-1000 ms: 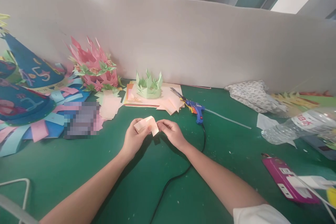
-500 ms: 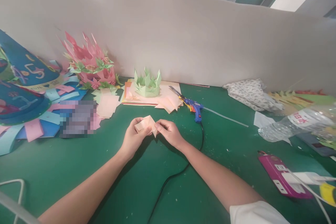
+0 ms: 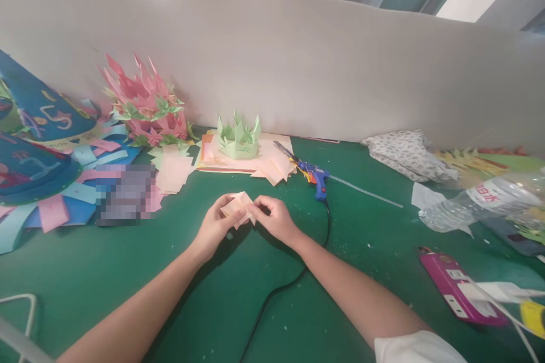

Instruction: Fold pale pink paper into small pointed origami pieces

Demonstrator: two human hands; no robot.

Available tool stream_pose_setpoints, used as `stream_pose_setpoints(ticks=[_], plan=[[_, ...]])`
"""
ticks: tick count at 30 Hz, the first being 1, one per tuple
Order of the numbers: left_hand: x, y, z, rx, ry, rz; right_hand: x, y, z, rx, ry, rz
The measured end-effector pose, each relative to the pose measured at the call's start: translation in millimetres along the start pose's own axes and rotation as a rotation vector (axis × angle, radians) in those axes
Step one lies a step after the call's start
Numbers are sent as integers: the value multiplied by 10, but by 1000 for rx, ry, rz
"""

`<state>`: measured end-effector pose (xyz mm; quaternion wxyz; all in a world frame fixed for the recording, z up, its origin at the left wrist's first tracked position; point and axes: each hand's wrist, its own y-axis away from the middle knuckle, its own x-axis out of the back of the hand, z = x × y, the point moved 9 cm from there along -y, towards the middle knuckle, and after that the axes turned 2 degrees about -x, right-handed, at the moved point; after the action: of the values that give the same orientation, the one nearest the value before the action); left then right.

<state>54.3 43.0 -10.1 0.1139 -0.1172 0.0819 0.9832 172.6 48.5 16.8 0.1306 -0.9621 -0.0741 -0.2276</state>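
Observation:
Between my two hands is a small piece of folded peach paper (image 3: 239,204), held just above the green table. My left hand (image 3: 218,224) grips its left side, thumb pressed on the front. My right hand (image 3: 275,216) pinches the right edge between thumb and fingers. Beyond the hands, a light green paper crown (image 3: 239,139) stands on a stack of coloured sheets (image 3: 204,163). Loose peach paper squares (image 3: 275,170) lie at the stack's right front corner. A blue hot glue gun (image 3: 317,178) rests on its side to the right of them, a glue stick (image 3: 366,190) trailing from its back.
Pink paper crowns (image 3: 155,116), more paper squares (image 3: 174,170) and blue cone hats (image 3: 40,113) crowd the left. A black cord (image 3: 276,286) runs across the table. At right are a plastic bottle (image 3: 481,198), a patterned cloth (image 3: 394,153) and a magenta power strip (image 3: 462,289).
The folded paper has turned and tilted slightly in my fingers, its lower flaps shifting. Both hands keep hold of it in nearly the same spot.

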Motion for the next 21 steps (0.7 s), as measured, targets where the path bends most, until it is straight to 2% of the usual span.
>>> stream_pose_setpoints(ticks=[8, 21], plan=[[123, -49, 95, -35, -188, 51, -27, 16, -36, 27, 35, -20], [169, -75, -25, 35, -28, 49, -11, 0, 2, -6, -41, -6]])
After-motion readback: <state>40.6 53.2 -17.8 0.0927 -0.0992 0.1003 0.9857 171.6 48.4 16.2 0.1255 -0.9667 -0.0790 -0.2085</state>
